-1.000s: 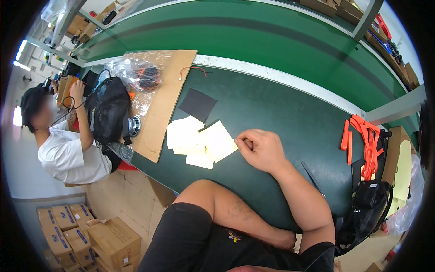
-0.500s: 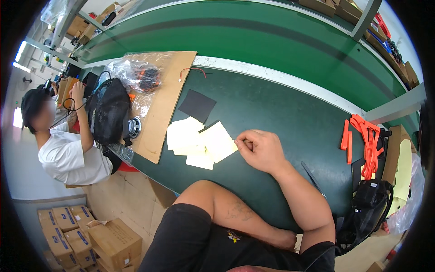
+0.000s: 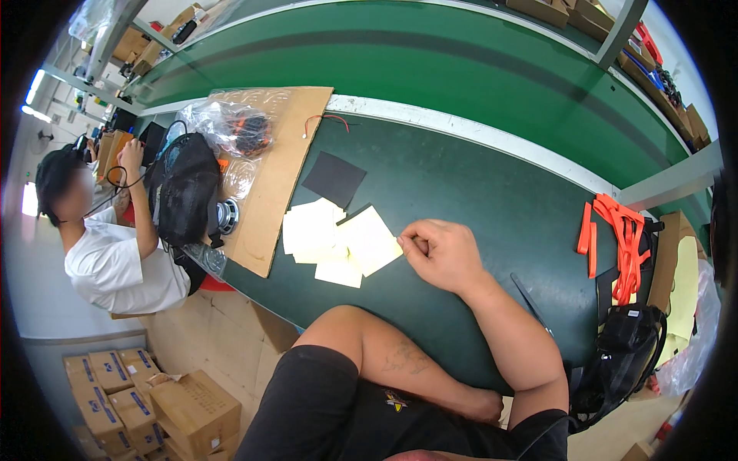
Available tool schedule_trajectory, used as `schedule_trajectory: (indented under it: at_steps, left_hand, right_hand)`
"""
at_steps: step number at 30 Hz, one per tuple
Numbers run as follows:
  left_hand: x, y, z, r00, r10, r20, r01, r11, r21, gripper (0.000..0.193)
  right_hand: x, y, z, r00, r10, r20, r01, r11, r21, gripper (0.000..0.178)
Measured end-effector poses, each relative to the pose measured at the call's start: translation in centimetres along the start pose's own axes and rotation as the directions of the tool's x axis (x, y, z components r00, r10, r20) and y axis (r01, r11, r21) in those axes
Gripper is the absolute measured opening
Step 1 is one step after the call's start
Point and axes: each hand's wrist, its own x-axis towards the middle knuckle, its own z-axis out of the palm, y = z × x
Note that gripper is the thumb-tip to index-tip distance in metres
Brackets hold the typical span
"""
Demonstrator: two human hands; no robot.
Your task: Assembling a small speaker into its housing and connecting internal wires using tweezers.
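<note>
Sheets (image 3: 314, 233), pale yellow, overlap on green workbench (image 3: 477, 177); R hand (image 3: 446, 252) pinches corner of rightmost sheet (image 3: 370, 242). L hand (image 3: 486, 405) near R elbow (image 3: 542, 373), fingers hidden, can't tell grip. Quick tug cd drag overlapping nbrs, prob.

Worktop (image 3: 477, 180): smooth, slight sheen. Mid-worktop: pale yellow squares (image 3: 314, 230), matt, paper-like; black square sheet (image 3: 335, 178), matt, material unclear. Left end: cardboard sheet (image 3: 278, 165), matt; plastic bag (image 3: 215, 115), clear, glossy, crinkled; black bag (image 3: 184, 188), dull cloth; speaker (image 3: 228, 215), shiny metal-looking rim. Right end: orange straps (image 3: 630, 257), smooth-looking.
</note>
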Motion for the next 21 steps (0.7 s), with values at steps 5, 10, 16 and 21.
schedule_trajectory:
  at_steps: [5,10,16,21]
  left_hand:
    - [0.07,-0.07,0.1,1.0,0.003,-0.009,-0.003,1.0,0.028,0.029]
    - [0.3,-0.31,0.15,0.998,-0.007,0.059,0.008,1.0,-0.021,0.032]
    - [0.21,-0.22,0.48,0.999,-0.029,0.024,0.03,0.999,-0.018,0.026]
    - [0.03,-0.42,0.25,1.0,0.023,0.021,-0.024,0.998,0.05,0.018]
  right_hand:
    - [0.1,-0.03,-0.06,1.0,-0.003,0.004,0.003,1.0,0.003,0.007]
    - [0.13,0.05,-0.1,1.0,-0.004,0.01,0.004,1.0,-0.003,0.007]
    - [0.09,0.0,-0.18,1.0,0.001,0.014,-0.001,1.0,0.003,0.008]
    - [0.22,0.26,-0.16,1.0,-0.005,0.005,0.005,1.0,0.006,0.008]
